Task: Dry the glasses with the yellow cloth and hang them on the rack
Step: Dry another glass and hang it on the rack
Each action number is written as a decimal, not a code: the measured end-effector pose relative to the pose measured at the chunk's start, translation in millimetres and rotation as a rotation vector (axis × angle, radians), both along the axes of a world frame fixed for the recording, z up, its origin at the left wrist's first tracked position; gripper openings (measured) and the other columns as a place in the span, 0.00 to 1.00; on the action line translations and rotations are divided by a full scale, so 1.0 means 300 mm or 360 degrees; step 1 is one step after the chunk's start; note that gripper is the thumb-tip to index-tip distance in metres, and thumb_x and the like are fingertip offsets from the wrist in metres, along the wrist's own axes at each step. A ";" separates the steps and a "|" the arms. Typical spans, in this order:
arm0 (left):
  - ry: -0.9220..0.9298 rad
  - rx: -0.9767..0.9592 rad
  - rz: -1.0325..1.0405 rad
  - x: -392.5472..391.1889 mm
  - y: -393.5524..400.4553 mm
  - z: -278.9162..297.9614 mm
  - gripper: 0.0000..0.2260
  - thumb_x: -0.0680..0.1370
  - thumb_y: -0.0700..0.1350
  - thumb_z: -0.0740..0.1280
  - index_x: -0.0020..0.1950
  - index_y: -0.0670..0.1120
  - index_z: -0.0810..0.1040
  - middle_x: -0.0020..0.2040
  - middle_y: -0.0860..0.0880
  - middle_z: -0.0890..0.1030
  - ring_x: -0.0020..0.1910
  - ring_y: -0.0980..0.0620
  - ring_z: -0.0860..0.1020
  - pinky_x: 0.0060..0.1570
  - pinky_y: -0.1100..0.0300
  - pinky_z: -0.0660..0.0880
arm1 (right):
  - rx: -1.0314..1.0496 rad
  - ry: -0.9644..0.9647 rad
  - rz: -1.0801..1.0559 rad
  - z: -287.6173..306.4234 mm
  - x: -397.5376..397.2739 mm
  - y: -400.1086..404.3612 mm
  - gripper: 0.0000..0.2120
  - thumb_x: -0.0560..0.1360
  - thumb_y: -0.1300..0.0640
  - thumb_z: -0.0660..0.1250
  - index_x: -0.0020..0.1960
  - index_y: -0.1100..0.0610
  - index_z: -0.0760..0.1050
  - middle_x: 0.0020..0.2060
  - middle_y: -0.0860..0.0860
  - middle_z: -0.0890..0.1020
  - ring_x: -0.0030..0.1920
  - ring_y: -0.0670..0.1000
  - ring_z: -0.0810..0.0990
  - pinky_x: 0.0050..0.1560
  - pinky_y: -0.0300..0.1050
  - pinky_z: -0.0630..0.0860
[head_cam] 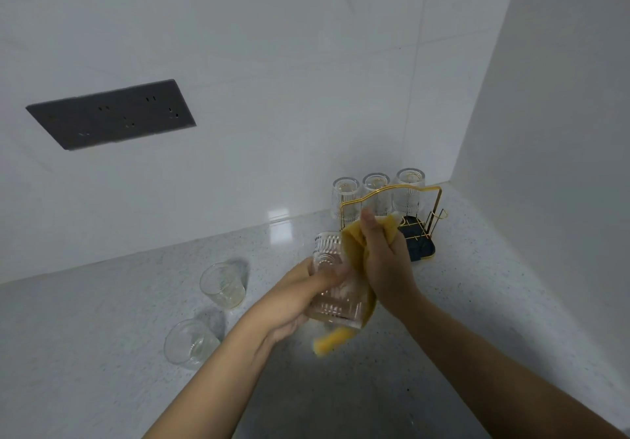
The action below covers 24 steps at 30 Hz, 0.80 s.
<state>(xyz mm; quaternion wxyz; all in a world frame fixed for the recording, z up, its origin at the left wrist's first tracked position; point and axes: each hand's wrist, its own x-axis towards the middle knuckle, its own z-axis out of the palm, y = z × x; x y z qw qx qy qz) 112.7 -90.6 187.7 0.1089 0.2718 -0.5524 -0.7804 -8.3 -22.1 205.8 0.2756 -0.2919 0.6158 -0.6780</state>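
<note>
While left hand point(300, 297) fingers grip the ribbed glass point(335, 281), right hand point(381, 254) fingers clutch the yellow cloth point(354, 244) — no legible writing.

Left hand point(300, 302) grips glass point(332, 288); right hand point(385, 261) holds cloth point(353, 240).

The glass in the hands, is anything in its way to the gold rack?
Nothing on the counter blocks it. The held glass sits just in front of the gold rack. Three glasses already hang on the far side; the near-right pegs look free. Only the yellow cloth, in the right hand, lies between.
</note>
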 end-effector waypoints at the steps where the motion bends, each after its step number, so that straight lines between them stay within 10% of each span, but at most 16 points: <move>1: 0.0053 0.0240 -0.0012 0.004 -0.001 -0.015 0.28 0.58 0.54 0.82 0.52 0.40 0.83 0.50 0.37 0.82 0.46 0.43 0.83 0.49 0.52 0.80 | 0.0006 -0.0166 0.0032 -0.002 -0.012 -0.002 0.20 0.73 0.43 0.58 0.29 0.54 0.64 0.25 0.51 0.65 0.28 0.49 0.67 0.31 0.41 0.66; 5: 0.0136 0.0707 0.0015 0.005 0.021 -0.027 0.30 0.59 0.54 0.82 0.55 0.40 0.83 0.55 0.35 0.82 0.50 0.37 0.82 0.56 0.41 0.77 | 0.0123 -0.0244 -0.0059 -0.017 -0.035 -0.016 0.20 0.78 0.49 0.60 0.29 0.53 0.64 0.25 0.49 0.65 0.29 0.48 0.67 0.34 0.41 0.67; 12: -0.0069 -0.0380 0.0562 -0.061 0.108 -0.047 0.29 0.71 0.43 0.76 0.68 0.49 0.69 0.51 0.50 0.82 0.46 0.57 0.83 0.43 0.60 0.80 | 0.0429 0.0535 -0.0516 0.000 -0.070 -0.053 0.25 0.79 0.46 0.52 0.26 0.54 0.63 0.22 0.49 0.67 0.25 0.47 0.68 0.29 0.40 0.66; 16: 0.0478 0.0967 0.0308 -0.063 0.057 -0.040 0.35 0.65 0.48 0.78 0.69 0.42 0.72 0.60 0.37 0.80 0.50 0.40 0.82 0.44 0.51 0.82 | -0.0007 0.0285 -0.0505 0.010 -0.068 -0.020 0.21 0.79 0.50 0.56 0.28 0.53 0.63 0.23 0.48 0.67 0.23 0.41 0.67 0.26 0.34 0.66; 18: 0.0529 0.1173 0.0122 -0.063 0.061 -0.016 0.31 0.67 0.54 0.76 0.66 0.41 0.76 0.60 0.35 0.78 0.49 0.40 0.82 0.43 0.53 0.82 | -0.0197 0.0272 -0.0479 0.009 -0.088 -0.012 0.20 0.79 0.53 0.57 0.28 0.53 0.63 0.23 0.48 0.66 0.21 0.40 0.67 0.24 0.32 0.64; 24: 0.0046 -0.0394 0.0510 -0.147 0.109 -0.020 0.26 0.74 0.47 0.71 0.67 0.53 0.62 0.58 0.50 0.78 0.47 0.51 0.83 0.40 0.58 0.81 | 0.0280 0.0553 -0.0657 0.011 -0.170 -0.038 0.23 0.79 0.47 0.54 0.28 0.54 0.65 0.23 0.49 0.69 0.25 0.47 0.70 0.29 0.40 0.69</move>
